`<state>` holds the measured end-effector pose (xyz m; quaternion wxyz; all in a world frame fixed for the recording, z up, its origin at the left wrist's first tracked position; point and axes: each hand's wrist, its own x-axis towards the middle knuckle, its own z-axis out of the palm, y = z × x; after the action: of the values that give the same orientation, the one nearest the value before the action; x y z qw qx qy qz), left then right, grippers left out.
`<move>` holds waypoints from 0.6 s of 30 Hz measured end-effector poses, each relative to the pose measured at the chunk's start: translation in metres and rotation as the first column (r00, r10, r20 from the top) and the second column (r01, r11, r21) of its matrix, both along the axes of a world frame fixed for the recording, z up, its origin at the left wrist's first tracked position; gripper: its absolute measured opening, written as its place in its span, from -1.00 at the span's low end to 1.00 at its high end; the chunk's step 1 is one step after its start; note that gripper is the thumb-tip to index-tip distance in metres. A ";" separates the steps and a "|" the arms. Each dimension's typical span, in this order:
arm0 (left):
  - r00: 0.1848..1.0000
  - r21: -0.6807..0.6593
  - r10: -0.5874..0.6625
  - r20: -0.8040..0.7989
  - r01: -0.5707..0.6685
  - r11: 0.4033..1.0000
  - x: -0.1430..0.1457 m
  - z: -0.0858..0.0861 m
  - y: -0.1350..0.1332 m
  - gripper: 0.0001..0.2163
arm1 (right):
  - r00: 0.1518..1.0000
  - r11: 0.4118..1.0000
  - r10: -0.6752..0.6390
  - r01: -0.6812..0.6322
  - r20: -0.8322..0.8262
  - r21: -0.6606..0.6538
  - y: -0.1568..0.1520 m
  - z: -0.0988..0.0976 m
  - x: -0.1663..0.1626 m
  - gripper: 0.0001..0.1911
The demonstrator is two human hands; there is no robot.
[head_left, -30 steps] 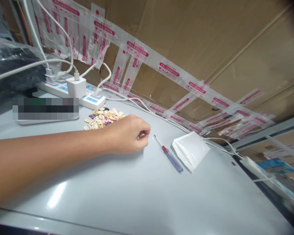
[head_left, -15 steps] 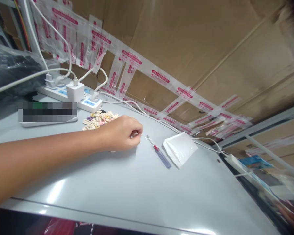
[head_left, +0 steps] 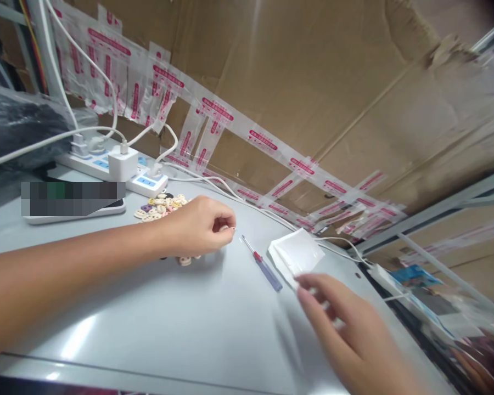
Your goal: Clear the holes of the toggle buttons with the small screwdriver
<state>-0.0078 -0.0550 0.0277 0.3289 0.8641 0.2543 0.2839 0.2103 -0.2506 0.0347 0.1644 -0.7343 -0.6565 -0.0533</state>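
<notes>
My left hand (head_left: 206, 225) is closed in a pinch above the table; a tiny pale bit shows at the fingertips, too small to name. Small letter-like pieces (head_left: 158, 207), mostly cream with some coloured ones, lie in a pile behind and beneath that hand, partly hidden by it. Right of the pinch lies a screwdriver (head_left: 263, 267) with a translucent purple handle and red collar. Beyond it rests a white packet (head_left: 296, 252). My right hand (head_left: 349, 323), slightly blurred, hovers near the packet's front corner with fingers loosely apart and nothing visible in them.
A white power strip (head_left: 148, 184) with plugs and an adapter (head_left: 122, 163) stands at the back left. Before it lies a flat device (head_left: 115, 208), partly pixelated. White cables (head_left: 226, 189) run along the taped cardboard wall (head_left: 296, 88). A metal frame (head_left: 436, 200) borders the right.
My right hand has come into view from the lower right. My left hand stays pinched at nearly the same spot, while the view has shifted slightly.
</notes>
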 end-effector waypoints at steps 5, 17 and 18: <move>0.995 -0.251 -0.020 -0.097 -0.005 0.968 0.003 0.000 -0.006 -0.84 | 0.940 0.953 -0.040 0.138 0.339 -0.269 0.085 -0.022 -0.020 -0.80; 0.979 -0.105 -0.018 -0.203 -0.003 0.994 0.019 -0.014 -0.008 -0.82 | 0.634 0.978 0.211 -0.143 -0.744 0.155 0.083 -0.022 0.001 -0.78; 0.978 -0.095 -0.024 -0.207 0.004 0.996 0.018 -0.014 -0.008 -0.83 | 0.630 0.970 0.242 -0.139 -0.738 0.199 0.078 -0.013 0.006 -0.78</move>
<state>0.0106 -0.0634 0.0136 0.3427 0.8744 0.2941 0.1775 0.2165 -0.1721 0.0215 0.4727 -0.6041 -0.5970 0.2351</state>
